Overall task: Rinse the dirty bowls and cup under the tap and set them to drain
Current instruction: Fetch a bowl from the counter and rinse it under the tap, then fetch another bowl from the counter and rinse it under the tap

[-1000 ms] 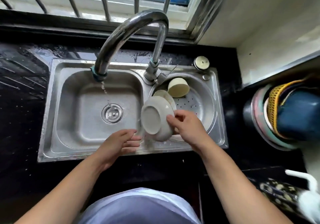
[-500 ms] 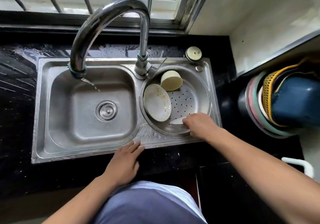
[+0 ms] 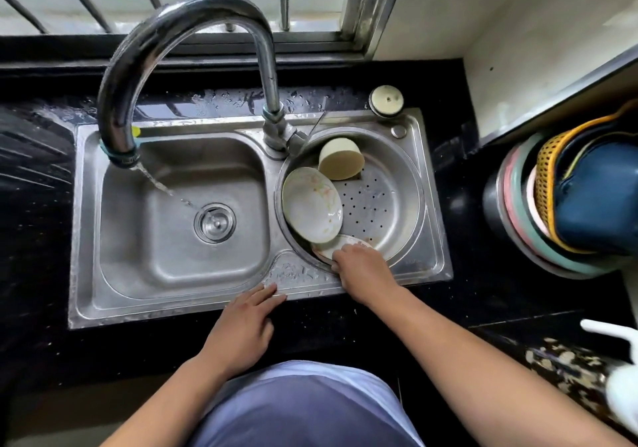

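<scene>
A round perforated drain basin [image 3: 379, 205] fills the right half of the steel sink. In it a white bowl [image 3: 312, 205] leans on its side against the left wall, and a cream cup [image 3: 340, 159] lies upside down at the back. My right hand [image 3: 359, 267] grips the rim of a second white bowl [image 3: 328, 248] at the basin's front edge. My left hand [image 3: 247, 322] rests flat on the sink's front rim, fingers spread, holding nothing. The tap [image 3: 119, 150] runs a thin stream into the left basin [image 3: 179, 239].
Black wet countertop [image 3: 34, 205] surrounds the sink. A stack of coloured plastic basins and a yellow basket [image 3: 566, 201] leans at the right. A round capped fitting [image 3: 386, 98] sits behind the drain basin. A white bottle [image 3: 618, 377] stands at the lower right. Window bars run behind.
My right hand lowered the bowl it held upright over the sink divider into the drain basin and now grips a bowl at the basin's front. My left hand drew back to the front rim.
</scene>
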The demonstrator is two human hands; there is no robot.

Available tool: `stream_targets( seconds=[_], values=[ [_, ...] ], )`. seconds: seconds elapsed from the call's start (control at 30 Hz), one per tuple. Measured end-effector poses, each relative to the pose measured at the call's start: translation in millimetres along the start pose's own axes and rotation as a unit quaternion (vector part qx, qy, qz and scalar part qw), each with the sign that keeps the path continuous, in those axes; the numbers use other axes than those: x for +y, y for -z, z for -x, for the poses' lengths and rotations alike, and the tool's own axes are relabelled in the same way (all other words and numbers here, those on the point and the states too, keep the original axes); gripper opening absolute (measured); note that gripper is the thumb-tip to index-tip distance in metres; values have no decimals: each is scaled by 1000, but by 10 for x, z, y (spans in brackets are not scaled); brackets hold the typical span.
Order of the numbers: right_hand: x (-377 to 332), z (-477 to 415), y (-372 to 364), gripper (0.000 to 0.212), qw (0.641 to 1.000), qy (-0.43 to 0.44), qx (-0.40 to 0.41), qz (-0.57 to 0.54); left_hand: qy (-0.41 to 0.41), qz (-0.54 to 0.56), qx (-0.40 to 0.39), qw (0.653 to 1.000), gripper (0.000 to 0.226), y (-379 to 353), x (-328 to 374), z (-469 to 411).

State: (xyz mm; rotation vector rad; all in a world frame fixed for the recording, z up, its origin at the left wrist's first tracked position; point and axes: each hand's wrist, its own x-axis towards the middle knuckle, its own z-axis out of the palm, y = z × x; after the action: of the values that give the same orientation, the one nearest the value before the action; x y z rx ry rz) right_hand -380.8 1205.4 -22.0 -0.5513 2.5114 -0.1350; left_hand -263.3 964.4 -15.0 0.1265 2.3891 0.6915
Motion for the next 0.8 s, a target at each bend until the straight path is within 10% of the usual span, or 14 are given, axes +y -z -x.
stream_targets(
  seconds=[0.5,0.8],
  values=[
    [4,456,-194,33,979,-88,110,-147,-1,-32,-38,999,64,72,32,-21],
    [-594,1475,-658,29,882,-323,131,-317,-145,-60,-16,988,47,80,-95,119]
  ],
)
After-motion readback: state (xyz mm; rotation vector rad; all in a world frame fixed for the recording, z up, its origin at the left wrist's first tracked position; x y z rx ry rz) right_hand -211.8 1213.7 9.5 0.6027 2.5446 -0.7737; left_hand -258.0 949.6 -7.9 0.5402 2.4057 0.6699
